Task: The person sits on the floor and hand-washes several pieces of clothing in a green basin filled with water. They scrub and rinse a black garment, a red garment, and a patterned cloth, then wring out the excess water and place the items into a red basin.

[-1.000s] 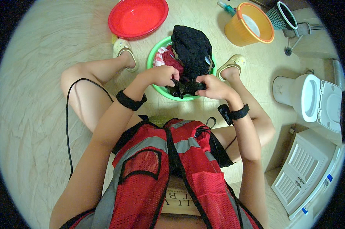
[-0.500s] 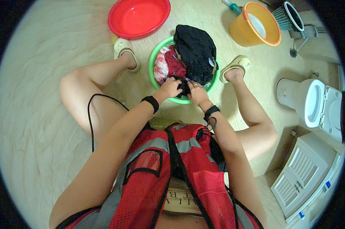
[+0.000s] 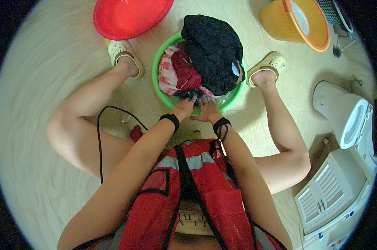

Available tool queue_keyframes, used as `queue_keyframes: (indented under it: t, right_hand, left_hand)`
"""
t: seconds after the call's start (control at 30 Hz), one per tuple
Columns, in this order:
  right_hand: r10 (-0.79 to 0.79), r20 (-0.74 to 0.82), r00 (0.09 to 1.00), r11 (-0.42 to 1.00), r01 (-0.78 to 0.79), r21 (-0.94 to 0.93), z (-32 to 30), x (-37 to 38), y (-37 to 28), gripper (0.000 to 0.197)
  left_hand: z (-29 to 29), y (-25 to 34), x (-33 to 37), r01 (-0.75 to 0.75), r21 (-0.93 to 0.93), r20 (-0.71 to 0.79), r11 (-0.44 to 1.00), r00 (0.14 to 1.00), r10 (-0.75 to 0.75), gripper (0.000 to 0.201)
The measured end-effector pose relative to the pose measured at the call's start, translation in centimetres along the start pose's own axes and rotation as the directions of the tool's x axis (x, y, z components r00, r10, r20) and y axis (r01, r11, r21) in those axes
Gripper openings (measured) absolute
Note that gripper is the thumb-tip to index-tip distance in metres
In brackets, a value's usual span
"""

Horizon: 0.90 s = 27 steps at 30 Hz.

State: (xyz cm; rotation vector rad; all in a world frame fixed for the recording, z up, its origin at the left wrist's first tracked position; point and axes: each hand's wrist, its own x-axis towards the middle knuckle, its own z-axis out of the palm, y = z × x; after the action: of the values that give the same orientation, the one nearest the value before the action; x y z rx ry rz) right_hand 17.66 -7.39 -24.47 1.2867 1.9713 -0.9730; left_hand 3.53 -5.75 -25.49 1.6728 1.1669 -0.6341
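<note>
Both hands (image 3: 197, 109) — green basin (image 3: 160, 62) laundry (image 3: 213, 50)

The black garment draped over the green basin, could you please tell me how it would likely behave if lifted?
The black garment lies bunched in soft folds, so it would probably hang floppy and sag. It sits in a washing basin among other clothes, so it may be wet and heavy for its size. Part overhangs the rim, so it could slide off.

Orange bucket (image 3: 295, 23) and red basin (image 3: 130, 16), tops cut off.

floor (image 3: 51, 75): beige | green basin (image 3: 160, 89) | red basin (image 3: 130, 16) | orange bucket (image 3: 290, 23)
</note>
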Motion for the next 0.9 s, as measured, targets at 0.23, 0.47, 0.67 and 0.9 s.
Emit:
queue_keyframes:
  t: [0.23, 0.47, 0.67, 0.9]
  right_hand:
    - [-0.041, -0.103, 0.994, 0.972, 0.064, 0.225, -1.1, 1.3, 0.5, 0.124]
    - [-0.129, 0.165, 0.978, 0.903, 0.047, 0.427, -3.5, -0.5, 1.2, 0.090]
    - [-0.129, 0.034, 0.991, 0.867, 0.096, 0.489, -8.2, -4.6, 2.1, 0.072]
    - [-0.211, -0.524, 0.825, 0.676, 0.510, 0.532, -13.4, -9.4, -0.3, 0.084]
  left_hand:
    - [4.4, -2.7, 3.9, -0.068, 0.024, -0.218, 0.997, 0.973, 0.072, 0.029]
    - [-0.8, 0.8, 1.2, 0.037, 0.059, -0.259, 0.998, 0.966, -0.021, 0.021]
    - [-3.8, 2.9, -4.9, -0.197, -0.188, -0.441, 0.962, 0.892, 0.096, 0.038]
    - [-13.0, 6.1, -14.0, -0.413, -0.581, -0.437, 0.701, 0.885, 0.159, 0.041]
